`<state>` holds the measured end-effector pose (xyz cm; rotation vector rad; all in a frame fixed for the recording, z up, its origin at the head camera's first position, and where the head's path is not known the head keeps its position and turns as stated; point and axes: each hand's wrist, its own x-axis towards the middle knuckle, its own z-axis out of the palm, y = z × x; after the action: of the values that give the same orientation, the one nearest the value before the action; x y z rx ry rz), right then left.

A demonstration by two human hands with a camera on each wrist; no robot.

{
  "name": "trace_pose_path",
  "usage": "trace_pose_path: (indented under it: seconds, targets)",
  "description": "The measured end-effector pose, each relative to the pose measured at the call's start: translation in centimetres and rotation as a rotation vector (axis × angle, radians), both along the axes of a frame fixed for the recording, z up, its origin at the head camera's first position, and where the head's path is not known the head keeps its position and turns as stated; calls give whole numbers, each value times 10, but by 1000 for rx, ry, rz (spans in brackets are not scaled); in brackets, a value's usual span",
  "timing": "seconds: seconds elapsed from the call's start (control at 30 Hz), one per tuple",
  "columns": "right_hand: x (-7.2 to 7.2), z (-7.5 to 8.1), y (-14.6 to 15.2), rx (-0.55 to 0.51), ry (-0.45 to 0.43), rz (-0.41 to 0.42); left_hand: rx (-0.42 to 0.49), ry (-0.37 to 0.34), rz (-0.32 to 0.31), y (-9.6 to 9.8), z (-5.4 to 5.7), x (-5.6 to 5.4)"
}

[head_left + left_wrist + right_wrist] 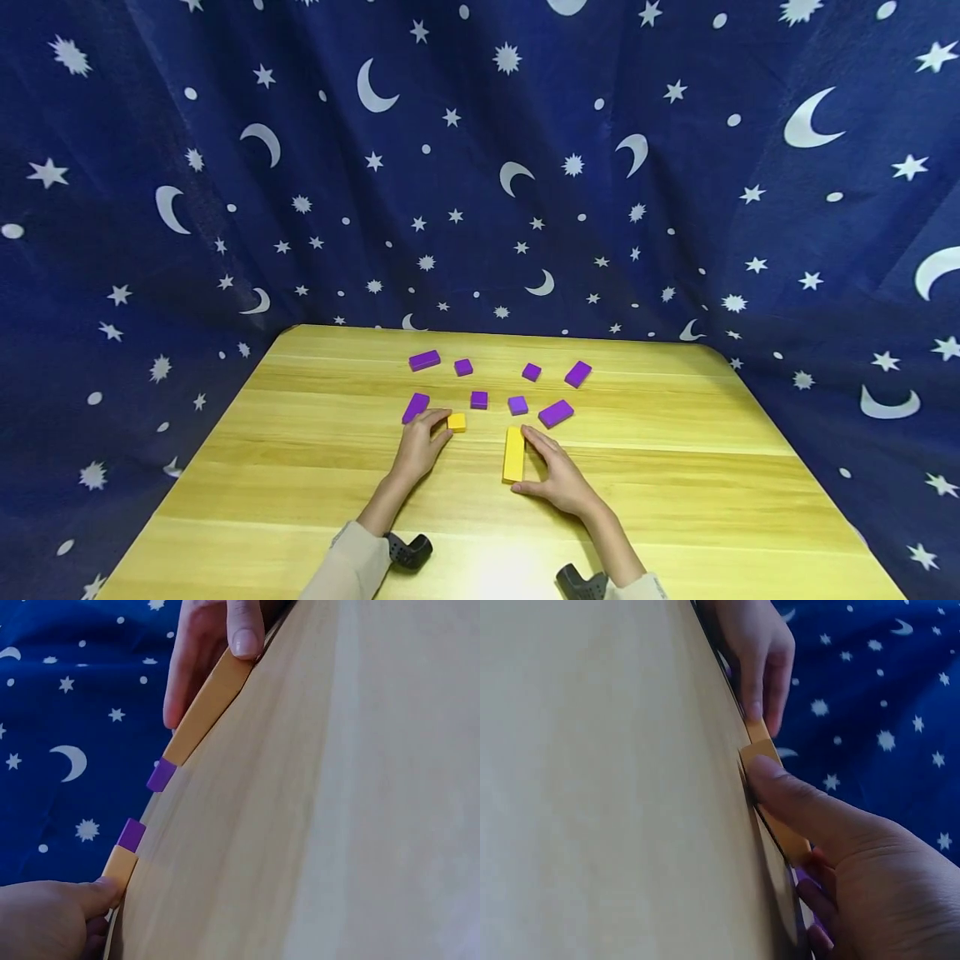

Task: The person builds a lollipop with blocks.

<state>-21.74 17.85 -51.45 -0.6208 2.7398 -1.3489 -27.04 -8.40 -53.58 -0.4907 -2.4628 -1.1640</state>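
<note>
My left hand (422, 446) pinches a small yellow block (457, 422) by its left side; in the left wrist view the thumb presses against this block (120, 866). To the right, a long yellow block (513, 455) lies on the tabletop, pointing away from me. My right hand (561, 477) holds it by its two ends, thumb at the near end and fingers at the far end. The right wrist view shows the thumb on the long block (784, 832). Just beyond the left fingertips is a purple block (416, 407), partly covered by the hand.
Several purple blocks lie beyond the hands: two small ones, a left one (479, 400) and a right one (517, 406), a longer one (556, 414), and a farther row including another long one (424, 361). A dark blue star-and-moon curtain (465, 275) surrounds the wooden table (675, 500).
</note>
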Motion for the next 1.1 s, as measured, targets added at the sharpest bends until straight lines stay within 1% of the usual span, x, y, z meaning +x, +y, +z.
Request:
trace_pose_path:
  seconds: [0.1, 0.23, 0.33, 0.4, 0.5, 0.7, 0.8, 0.93, 1.03, 1.1]
  targets:
    - [1, 0, -4, -34, -6, 25, 10, -1, 3, 0, -1, 0]
    - [8, 0, -12, -52, -18, 92, 25, 19, -6, 1, -3, 2]
    - [12, 1, -19, -17, -5, 145, 35, 40, -38, 3, -3, 3]
    - [14, 1, -22, 18, 19, 162, 36, 39, -65, 5, -3, 4]
    - [15, 1, -24, 68, 55, 160, 25, 15, -93, 9, -2, 5]
    - [18, -3, -22, 118, 120, 147, -46, -35, -112, 14, -2, 6]
    - [18, -4, -23, 138, 151, 127, -72, -41, -113, 17, -2, 3]
    - [17, -4, -27, 165, 181, 114, -110, -28, -105, 20, -2, -1]
    - [18, -2, -28, 169, 159, 119, -81, -41, -114, 22, -1, -3]
    - [19, -2, -28, 155, 131, 118, -6, -69, -129, 23, 0, -4]
